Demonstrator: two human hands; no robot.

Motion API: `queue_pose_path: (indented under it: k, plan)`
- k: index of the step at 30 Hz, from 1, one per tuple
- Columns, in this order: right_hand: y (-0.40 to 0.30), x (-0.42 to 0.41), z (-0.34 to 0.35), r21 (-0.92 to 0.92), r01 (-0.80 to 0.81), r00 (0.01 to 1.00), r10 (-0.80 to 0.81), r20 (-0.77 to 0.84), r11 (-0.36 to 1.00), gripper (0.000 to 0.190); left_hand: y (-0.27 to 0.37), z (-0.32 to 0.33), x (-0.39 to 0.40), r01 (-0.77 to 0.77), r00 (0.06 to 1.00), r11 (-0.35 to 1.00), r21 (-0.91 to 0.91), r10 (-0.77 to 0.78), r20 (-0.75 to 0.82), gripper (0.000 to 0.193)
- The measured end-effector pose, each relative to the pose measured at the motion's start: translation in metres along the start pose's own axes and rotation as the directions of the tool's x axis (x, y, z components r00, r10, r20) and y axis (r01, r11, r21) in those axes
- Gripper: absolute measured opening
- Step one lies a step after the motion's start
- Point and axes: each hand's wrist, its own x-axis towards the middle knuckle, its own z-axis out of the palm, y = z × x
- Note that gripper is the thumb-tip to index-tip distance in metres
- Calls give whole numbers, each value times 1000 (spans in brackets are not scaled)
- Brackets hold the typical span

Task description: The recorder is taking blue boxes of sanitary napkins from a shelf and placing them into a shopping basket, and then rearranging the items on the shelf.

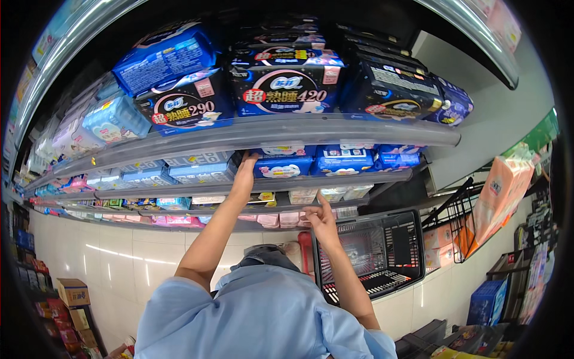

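My left hand (245,174) reaches into the second shelf, with its fingers at the left side of a blue pack of sanitary pads (284,167). Its fingertips are partly hidden under the shelf edge above, so its grip cannot be made out. My right hand (322,221) is in front of the lower shelves with its index finger stretched out, the other fingers loosely bent and nothing in it. Right of the touched pack sits another blue pack (343,160). On the other side stand light blue packs (202,172).
Large black pad packs (287,89) fill the shelf above, behind a clear-fronted shelf edge (287,132). A black shopping basket (415,251) stands by my right arm. To its right, a wire rack (462,224) holds orange tissue packs (502,193). Cardboard boxes (73,292) are stacked behind, at left.
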Motion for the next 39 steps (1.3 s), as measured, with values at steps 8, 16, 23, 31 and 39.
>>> queue_pose_path:
  k: [8,16,23,31,39]
  plan:
    - [25,-11,-11,32,-7,999,8,-33,999,57,5,4,-2,-15,1000,996,84,13,15,60]
    - [35,-32,-21,86,-26,990,37,-134,996,57,26,28,-12,-456,889,852,257,448,94,60]
    - [58,-51,-26,82,-25,976,42,-215,996,52,15,25,-8,-457,890,860,229,446,101,57]
    - [68,-78,-28,69,-101,963,115,-242,992,51,17,19,-5,-437,899,874,212,416,136,59]
    - [107,-109,-32,209,-120,923,187,-336,971,49,15,17,-2,-473,879,831,295,468,91,49]
